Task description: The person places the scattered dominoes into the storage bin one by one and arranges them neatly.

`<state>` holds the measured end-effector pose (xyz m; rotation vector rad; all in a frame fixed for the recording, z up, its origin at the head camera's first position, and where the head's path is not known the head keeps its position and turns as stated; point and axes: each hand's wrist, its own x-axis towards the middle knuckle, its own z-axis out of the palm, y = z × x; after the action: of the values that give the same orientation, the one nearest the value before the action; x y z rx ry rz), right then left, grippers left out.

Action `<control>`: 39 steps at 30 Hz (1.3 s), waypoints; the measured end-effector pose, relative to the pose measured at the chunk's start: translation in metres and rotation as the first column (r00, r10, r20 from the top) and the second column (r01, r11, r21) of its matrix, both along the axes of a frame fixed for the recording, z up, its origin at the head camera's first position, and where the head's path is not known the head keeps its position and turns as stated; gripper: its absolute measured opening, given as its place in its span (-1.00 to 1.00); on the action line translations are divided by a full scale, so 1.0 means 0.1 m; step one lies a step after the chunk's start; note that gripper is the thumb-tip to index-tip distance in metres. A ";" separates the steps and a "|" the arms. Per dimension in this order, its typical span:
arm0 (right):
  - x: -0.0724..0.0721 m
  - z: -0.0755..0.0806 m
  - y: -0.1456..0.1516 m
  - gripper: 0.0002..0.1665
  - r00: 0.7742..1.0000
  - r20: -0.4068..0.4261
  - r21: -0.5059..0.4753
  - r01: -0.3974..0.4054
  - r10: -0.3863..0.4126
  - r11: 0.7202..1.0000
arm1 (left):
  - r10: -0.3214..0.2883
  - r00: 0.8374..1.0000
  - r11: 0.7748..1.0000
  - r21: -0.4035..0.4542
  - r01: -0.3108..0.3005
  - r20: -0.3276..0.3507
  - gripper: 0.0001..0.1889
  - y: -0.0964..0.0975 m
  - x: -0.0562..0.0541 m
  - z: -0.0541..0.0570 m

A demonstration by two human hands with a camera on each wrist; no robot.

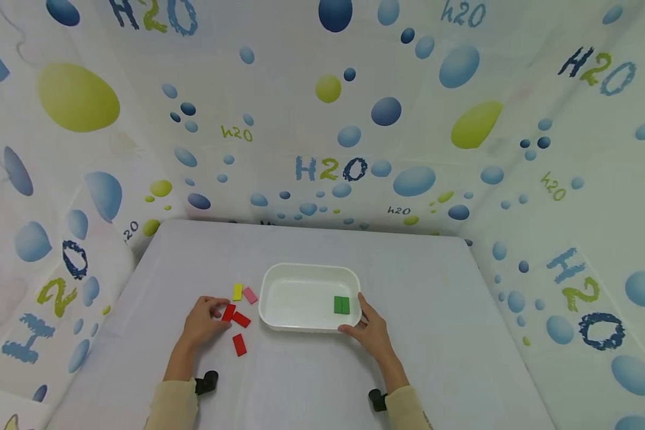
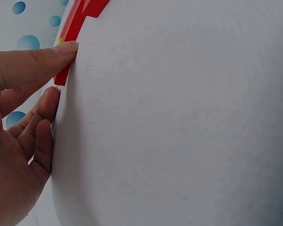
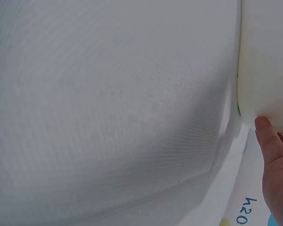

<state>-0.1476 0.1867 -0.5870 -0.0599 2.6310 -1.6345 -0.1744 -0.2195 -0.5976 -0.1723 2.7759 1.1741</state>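
My left hand [image 1: 200, 321] pinches a small red block [image 1: 229, 312] between thumb and fingers. In the left wrist view the thumb overlaps that red block [image 2: 62, 76], and the index fingertip is hidden behind it. Another red block [image 1: 241, 319] lies right beside it, and a third red block [image 1: 239, 344] is nearer the front. My right hand [image 1: 372, 331] grips the right front corner of a white tray [image 1: 295, 327], thumb at the front and fingers along the right side. Inside the tray, at its right end, two green blocks [image 1: 341, 305] lie side by side.
Beyond the left hand lie a yellow block [image 1: 237, 291] and a pink block [image 1: 249, 295], left of the tray. Everything rests on a white-covered table [image 1: 424, 298]. A patterned cloth [image 1: 301, 107] hangs behind it and at the sides.
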 end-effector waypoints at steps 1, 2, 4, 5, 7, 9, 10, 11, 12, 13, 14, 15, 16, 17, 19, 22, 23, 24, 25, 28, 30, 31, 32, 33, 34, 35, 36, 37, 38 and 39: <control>0.00 0.00 0.00 0.26 1.000 0.003 -0.002 -0.001 0.001 1.000 | -0.001 1.000 1.000 -0.002 0.001 -0.001 -0.48 0.00 0.00 0.00; 0.00 0.00 0.01 0.26 1.000 0.003 -0.001 -0.002 0.002 1.000 | -0.003 1.000 1.000 -0.005 0.003 -0.002 -0.48 0.01 0.00 0.00; 0.00 0.01 0.01 0.26 1.000 0.000 0.001 -0.005 0.005 1.000 | 0.000 1.000 1.000 -0.003 0.000 -0.001 -0.49 0.02 0.00 0.01; -0.01 0.00 0.01 0.26 1.000 -0.002 0.002 -0.005 0.005 1.000 | 0.003 1.000 1.000 -0.002 -0.003 0.002 -0.49 0.03 0.00 0.02; -0.01 0.00 0.01 0.25 1.000 -0.004 0.001 -0.005 0.005 1.000 | 0.011 1.000 1.000 -0.001 -0.011 0.010 -0.50 0.03 0.00 0.02; -0.02 -0.01 0.01 0.25 1.000 -0.005 0.002 -0.004 0.004 1.000 | 0.015 1.000 1.000 -0.002 -0.015 0.015 -0.50 0.03 0.00 0.03; -0.02 -0.01 0.01 0.25 1.000 -0.004 0.002 -0.003 0.003 1.000 | 0.017 1.000 1.000 -0.003 -0.017 0.018 -0.50 0.03 0.00 0.03; -0.02 -0.01 0.00 0.25 1.000 -0.004 0.003 -0.002 0.002 1.000 | 0.019 1.000 1.000 -0.004 -0.019 0.023 -0.51 0.03 0.00 0.03; -0.02 -0.01 0.00 0.25 1.000 -0.009 0.002 -0.003 0.003 1.000 | 0.023 0.999 1.000 -0.003 -0.023 0.029 -0.51 0.03 0.01 0.03; -0.02 -0.01 0.00 0.25 1.000 -0.011 0.003 -0.002 0.002 1.000 | 0.025 0.999 1.000 0.000 -0.025 0.033 -0.51 0.02 0.01 0.03; -0.02 0.00 -0.01 0.25 1.000 -0.012 0.003 -0.002 0.002 1.000 | 0.028 0.999 1.000 0.007 -0.029 0.037 -0.51 0.02 0.02 0.03; -0.02 0.00 -0.01 0.25 1.000 -0.013 0.003 -0.002 0.002 1.000 | 0.030 0.999 0.999 0.016 -0.030 0.040 -0.50 0.01 0.02 0.03; -0.02 0.00 -0.01 0.24 1.000 -0.018 0.004 -0.004 0.004 1.000 | 0.035 0.998 0.999 0.026 -0.036 0.044 -0.49 0.00 0.03 0.03; -0.02 0.00 -0.02 0.24 1.000 -0.023 0.003 -0.005 0.005 1.000 | 0.039 0.998 0.999 0.035 -0.041 0.045 -0.49 0.00 0.04 0.03; -0.02 0.00 -0.02 0.23 1.000 -0.027 0.003 -0.007 0.007 1.000 | 0.048 0.998 0.997 0.057 -0.050 0.045 -0.47 -0.02 0.06 0.03; -0.02 0.01 -0.03 0.23 0.999 -0.031 0.000 -0.009 0.009 1.000 | 0.061 0.997 0.994 0.089 -0.064 0.040 -0.45 -0.04 0.09 0.03; -0.02 0.01 -0.03 0.23 1.000 -0.028 -0.003 -0.007 0.007 1.000 | 0.065 0.997 0.993 0.097 -0.068 0.037 -0.45 -0.05 0.09 0.03; -0.02 0.01 -0.03 0.24 1.000 -0.026 -0.004 -0.006 0.006 1.000 | 0.070 0.997 0.992 0.107 -0.073 0.035 -0.44 -0.05 0.10 0.04; -0.02 0.01 -0.03 0.24 1.000 -0.023 -0.005 -0.005 0.005 1.000 | 0.073 0.997 0.990 0.116 -0.076 0.028 -0.44 -0.06 0.11 0.04; -0.01 0.01 -0.03 0.25 1.000 -0.003 -0.008 0.003 -0.003 1.000 | 0.100 0.995 0.986 0.132 -0.101 0.019 -0.43 -0.06 0.13 0.08; -0.01 0.01 -0.02 0.25 1.000 -0.007 -0.002 0.001 -0.001 1.000 | 0.121 0.993 0.982 0.147 -0.121 0.013 -0.43 -0.05 0.13 0.13; -0.01 0.02 -0.03 0.25 1.000 -0.006 -0.003 0.003 -0.003 1.000 | 0.131 0.991 0.979 0.156 -0.130 0.006 -0.43 -0.04 0.13 0.16; -0.01 0.02 -0.03 0.25 1.000 -0.007 -0.001 0.004 -0.004 1.000 | 0.142 0.990 0.976 0.165 -0.141 0.004 -0.43 -0.02 0.12 0.20; 0.00 0.03 -0.03 0.25 1.000 -0.015 0.001 0.002 -0.002 1.000 | 0.150 0.989 0.973 0.177 -0.147 -0.004 -0.42 -0.01 0.11 0.25; 0.00 0.03 -0.03 0.24 1.000 -0.019 0.001 0.002 -0.002 1.000 | 0.157 0.988 0.971 0.187 -0.152 -0.012 -0.42 0.02 0.10 0.30; 0.00 0.04 -0.03 0.24 1.000 -0.022 0.000 0.003 -0.003 1.000 | 0.161 0.987 0.968 0.197 -0.154 -0.021 -0.42 0.04 0.09 0.35; 0.01 0.05 -0.04 0.24 1.000 -0.018 -0.004 0.006 -0.006 1.000 | 0.163 0.986 0.966 0.206 -0.153 -0.032 -0.42 0.07 0.07 0.40; 0.01 0.05 -0.04 0.24 1.000 -0.019 -0.007 0.005 -0.005 1.000 | 0.162 0.986 0.965 0.218 -0.149 -0.045 -0.42 0.11 0.06 0.45; 0.01 0.06 -0.04 0.23 1.000 -0.019 -0.009 0.004 -0.004 1.000 | 0.159 0.986 0.963 0.227 -0.143 -0.054 -0.41 0.15 0.04 0.50; 0.02 0.06 -0.04 0.22 1.000 -0.020 -0.010 0.003 -0.003 1.000 | 0.154 0.986 0.962 0.238 -0.134 -0.065 -0.42 0.19 0.03 0.55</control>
<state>-0.1460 0.1825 -0.5809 -0.0727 2.6391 -1.6564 -0.1718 -0.2004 -0.5427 -0.3139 2.7033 1.5651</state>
